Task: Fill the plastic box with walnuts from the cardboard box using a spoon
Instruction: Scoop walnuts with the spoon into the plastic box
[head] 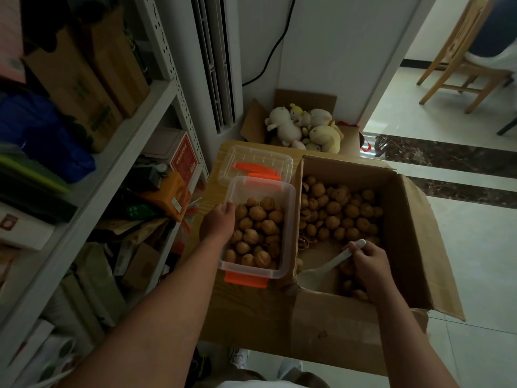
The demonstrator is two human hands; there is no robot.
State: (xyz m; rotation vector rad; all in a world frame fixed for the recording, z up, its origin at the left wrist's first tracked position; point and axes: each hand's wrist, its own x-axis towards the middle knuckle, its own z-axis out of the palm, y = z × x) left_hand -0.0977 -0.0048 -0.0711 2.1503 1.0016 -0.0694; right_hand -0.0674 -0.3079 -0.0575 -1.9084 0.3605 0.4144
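Observation:
A clear plastic box with orange clips stands on a wooden surface, about half full of walnuts. My left hand grips its left rim. To its right stands an open cardboard box with many walnuts in its far half. My right hand is inside the near part of that box, closed on the handle of a white spoon. The spoon's bowl lies low at the box's near left corner and looks empty.
The box's clear lid with orange clips lies just behind it. A metal shelf crowded with cartons runs along the left. A carton of plush toys sits behind. Tiled floor and a wooden chair are at right.

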